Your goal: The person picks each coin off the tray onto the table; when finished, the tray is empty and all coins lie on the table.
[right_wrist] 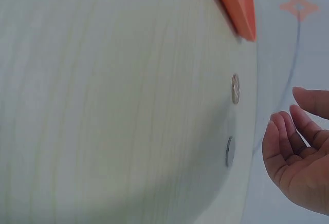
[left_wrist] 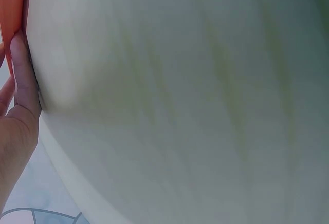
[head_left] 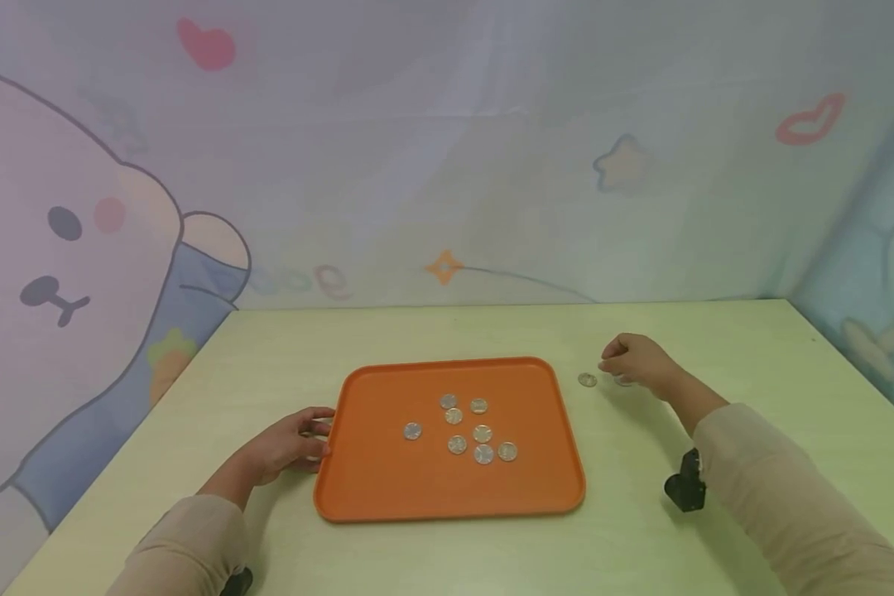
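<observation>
Along the left rim of the orange tray (head_left: 387, 488), my left hand (head_left: 286, 447) touches the edge with relaxed fingers. In the left wrist view, its thumb (left_wrist: 24, 72) lies against the tray's side. Several silvery coins (head_left: 413, 430) lie flat and scattered on the tray. Beyond the tray's right edge, my right hand (head_left: 641, 364) hovers above the table with loosely curved fingers. Thumb and index fingertips stand apart in the right wrist view, and nothing shows between them. Below this hand, one coin (right_wrist: 231, 151) lies on the table, with another coin (right_wrist: 235, 89) closer to the tray.
The pale wood-grain table (head_left: 447, 563) ends at the back against a printed cloth (head_left: 447, 165). A similar cloth hangs on both sides. Below the right sleeve hangs a black camera (head_left: 687, 482), close over the table.
</observation>
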Motion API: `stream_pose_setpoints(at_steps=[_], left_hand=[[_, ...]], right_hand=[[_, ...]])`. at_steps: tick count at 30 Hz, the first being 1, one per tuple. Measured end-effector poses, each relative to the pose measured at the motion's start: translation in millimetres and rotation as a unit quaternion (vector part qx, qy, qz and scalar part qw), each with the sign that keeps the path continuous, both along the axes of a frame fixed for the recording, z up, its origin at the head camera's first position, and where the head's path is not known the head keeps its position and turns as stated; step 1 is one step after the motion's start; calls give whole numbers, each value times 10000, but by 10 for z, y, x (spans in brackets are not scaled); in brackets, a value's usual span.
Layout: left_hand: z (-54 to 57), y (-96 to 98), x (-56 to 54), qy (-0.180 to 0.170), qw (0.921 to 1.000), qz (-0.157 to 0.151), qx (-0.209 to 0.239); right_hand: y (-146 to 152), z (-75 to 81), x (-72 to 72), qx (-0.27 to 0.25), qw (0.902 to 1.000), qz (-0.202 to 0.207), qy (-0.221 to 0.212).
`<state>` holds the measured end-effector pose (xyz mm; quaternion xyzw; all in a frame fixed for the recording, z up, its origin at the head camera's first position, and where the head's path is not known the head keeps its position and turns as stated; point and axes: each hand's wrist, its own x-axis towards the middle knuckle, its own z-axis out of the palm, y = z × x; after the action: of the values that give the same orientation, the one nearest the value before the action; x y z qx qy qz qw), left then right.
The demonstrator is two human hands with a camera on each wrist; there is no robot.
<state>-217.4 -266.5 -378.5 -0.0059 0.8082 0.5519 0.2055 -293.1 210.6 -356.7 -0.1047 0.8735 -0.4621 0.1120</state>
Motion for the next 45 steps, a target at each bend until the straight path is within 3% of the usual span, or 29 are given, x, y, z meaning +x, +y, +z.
stream_pose_setpoints(at_steps=[23, 29, 45], left_hand=[[-14, -7, -18, 10, 10000, 9, 3], [-25, -17, -17, 20, 10000, 34, 37], [-23, -22, -3, 15, 10000, 36, 59]], right_hand=[[-615, 109, 323, -777, 9930, 892, -27], [-775, 137, 423, -773, 9914, 1055, -68], [-1015, 5, 541, -661, 9862, 1484, -321]])
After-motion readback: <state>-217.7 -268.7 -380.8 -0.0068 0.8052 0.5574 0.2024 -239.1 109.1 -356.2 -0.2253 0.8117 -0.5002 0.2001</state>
